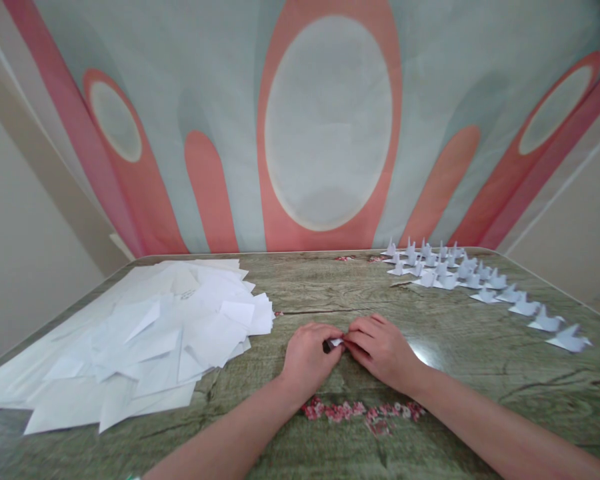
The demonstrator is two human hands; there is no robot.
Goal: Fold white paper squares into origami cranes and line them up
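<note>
Near the middle of the table, my left hand (311, 353) and my right hand (380, 350) meet at the fingertips. Between them is a small folded piece of white paper (336, 342), mostly covered by the fingers. The left thumb and fingers pinch one side of it. On the other side, the right hand's fingertips are closed on it. How the piece is folded cannot be made out. Over to the right stand several white paper cranes (525, 305) in rows. A heap of loose white paper sheets (145, 347) covers the left part of the table.
The wood-grain table (305, 287) reaches back to a wall covering with red and grey-green shapes (330, 120). Pink flower decoration (337, 409) runs across the tabletop just in front of my hands, between the forearms.
</note>
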